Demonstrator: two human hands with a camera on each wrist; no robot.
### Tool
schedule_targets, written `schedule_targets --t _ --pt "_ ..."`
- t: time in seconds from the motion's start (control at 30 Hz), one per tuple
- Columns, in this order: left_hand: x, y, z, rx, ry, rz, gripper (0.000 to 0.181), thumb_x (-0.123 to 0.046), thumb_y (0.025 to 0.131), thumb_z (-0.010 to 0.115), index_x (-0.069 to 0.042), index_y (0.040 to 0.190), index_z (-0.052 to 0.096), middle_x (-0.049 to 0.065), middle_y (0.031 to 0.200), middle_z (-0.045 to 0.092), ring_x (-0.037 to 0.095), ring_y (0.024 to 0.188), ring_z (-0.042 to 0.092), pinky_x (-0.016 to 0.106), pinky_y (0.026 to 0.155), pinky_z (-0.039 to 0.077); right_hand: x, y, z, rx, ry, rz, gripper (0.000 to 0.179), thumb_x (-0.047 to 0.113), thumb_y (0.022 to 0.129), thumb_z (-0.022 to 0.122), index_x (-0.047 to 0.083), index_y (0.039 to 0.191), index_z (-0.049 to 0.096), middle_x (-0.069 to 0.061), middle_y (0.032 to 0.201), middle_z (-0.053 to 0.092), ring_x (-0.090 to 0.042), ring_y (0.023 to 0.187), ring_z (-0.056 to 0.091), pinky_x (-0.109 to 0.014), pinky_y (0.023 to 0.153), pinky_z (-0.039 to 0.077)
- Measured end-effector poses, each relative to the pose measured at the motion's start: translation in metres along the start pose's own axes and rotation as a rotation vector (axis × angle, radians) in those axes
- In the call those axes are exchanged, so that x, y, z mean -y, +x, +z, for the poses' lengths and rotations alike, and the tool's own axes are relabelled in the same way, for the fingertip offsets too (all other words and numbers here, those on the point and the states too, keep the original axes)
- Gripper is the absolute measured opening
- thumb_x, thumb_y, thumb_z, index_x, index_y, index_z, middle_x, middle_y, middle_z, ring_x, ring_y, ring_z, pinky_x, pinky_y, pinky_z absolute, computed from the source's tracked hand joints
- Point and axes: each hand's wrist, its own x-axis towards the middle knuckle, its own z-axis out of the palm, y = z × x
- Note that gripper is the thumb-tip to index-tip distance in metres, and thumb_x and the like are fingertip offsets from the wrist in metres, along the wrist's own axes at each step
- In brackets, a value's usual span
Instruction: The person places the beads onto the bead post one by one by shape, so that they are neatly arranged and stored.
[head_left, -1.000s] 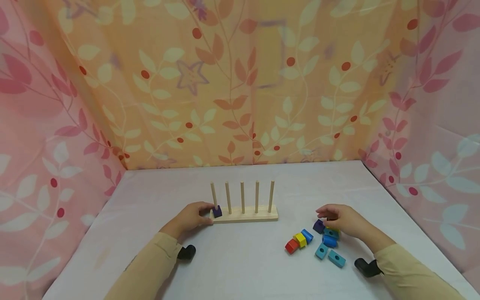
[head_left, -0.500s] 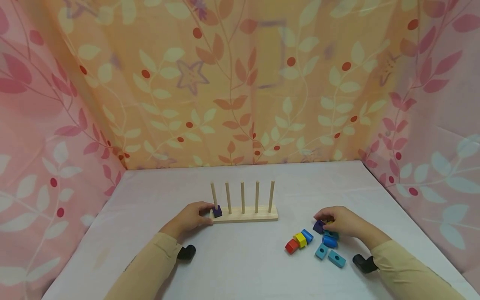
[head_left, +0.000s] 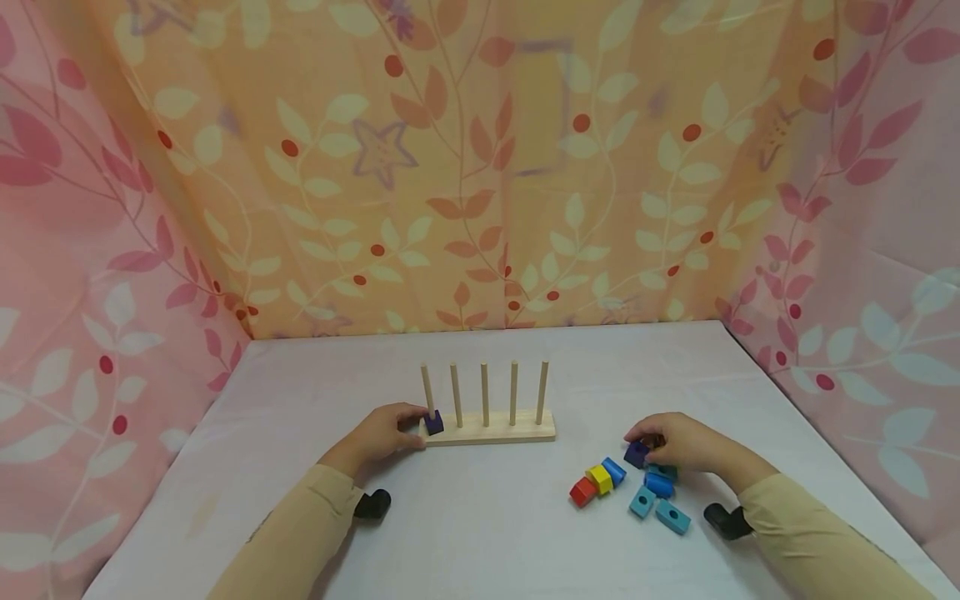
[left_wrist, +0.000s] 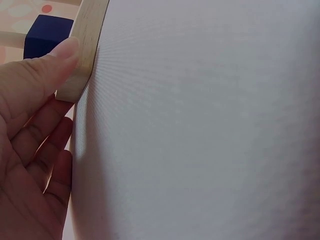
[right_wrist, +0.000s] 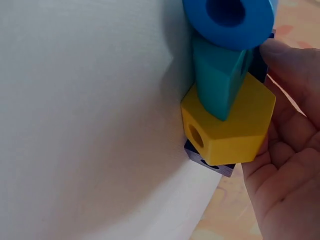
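At the left end of the wooden peg stand (head_left: 491, 430), my left hand (head_left: 382, 433) grips its base, thumb (left_wrist: 65, 52) on the front edge and fingers behind. A purple block (head_left: 433, 423) sits low on the leftmost peg, right beside these fingers; the other pegs are bare. Over on the right, my right hand (head_left: 686, 442) pinches another purple block (head_left: 636, 454) between thumb and fingers. In the right wrist view a yellow hexagonal block (right_wrist: 235, 135), a teal block (right_wrist: 215, 75) and a blue round block (right_wrist: 230, 25) partly cover this purple block.
Left of the right hand lies a diagonal row: a red block (head_left: 582, 492), a yellow block (head_left: 600, 479) and a blue block (head_left: 613, 472). Two teal pieces, a smaller block (head_left: 642, 502) and a longer block (head_left: 673, 517), lie nearer. Patterned cloth (head_left: 480, 167) walls the white table (head_left: 480, 533).
My right hand has come slightly down and left, and its fingers have closed on the purple block, which has shifted a little. The left hand keeps its place on the stand.
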Motion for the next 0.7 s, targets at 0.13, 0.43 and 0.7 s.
schedule_targets --t 0.13,0.43,0.7 --pt "0.000 0.000 0.000 0.002 0.000 0.004 0.051 -0.019 0.070 0.079 -0.015 0.118 0.062 0.004 0.123 0.057 0.025 0.120 0.046 0.045 0.102 0.033 0.001 0.000 0.001 0.019 -0.008 0.007 0.028 0.004 0.077 0.070 0.019 0.100 0.067 0.003 0.099 0.061 -0.018 0.091 0.054 -0.043 0.085 0.049" --pt "0.002 0.002 0.001 0.008 -0.001 0.003 0.052 -0.021 0.070 0.079 -0.015 0.118 0.061 0.003 0.123 0.057 0.025 0.121 0.046 0.045 0.103 0.033 0.005 0.002 -0.004 0.054 -0.004 -0.021 0.020 0.014 0.078 0.072 0.021 0.094 0.063 0.005 0.081 0.056 -0.015 0.077 0.049 -0.028 0.070 0.049" --pt "0.004 0.001 0.001 0.001 -0.010 -0.011 0.053 -0.023 0.069 0.079 -0.017 0.118 0.061 0.003 0.125 0.056 0.024 0.122 0.045 0.045 0.103 0.032 0.017 0.004 -0.020 -0.003 0.109 -0.013 0.024 0.020 0.080 0.071 0.016 0.100 0.059 0.002 0.093 0.062 -0.016 0.084 0.055 -0.034 0.076 0.053"
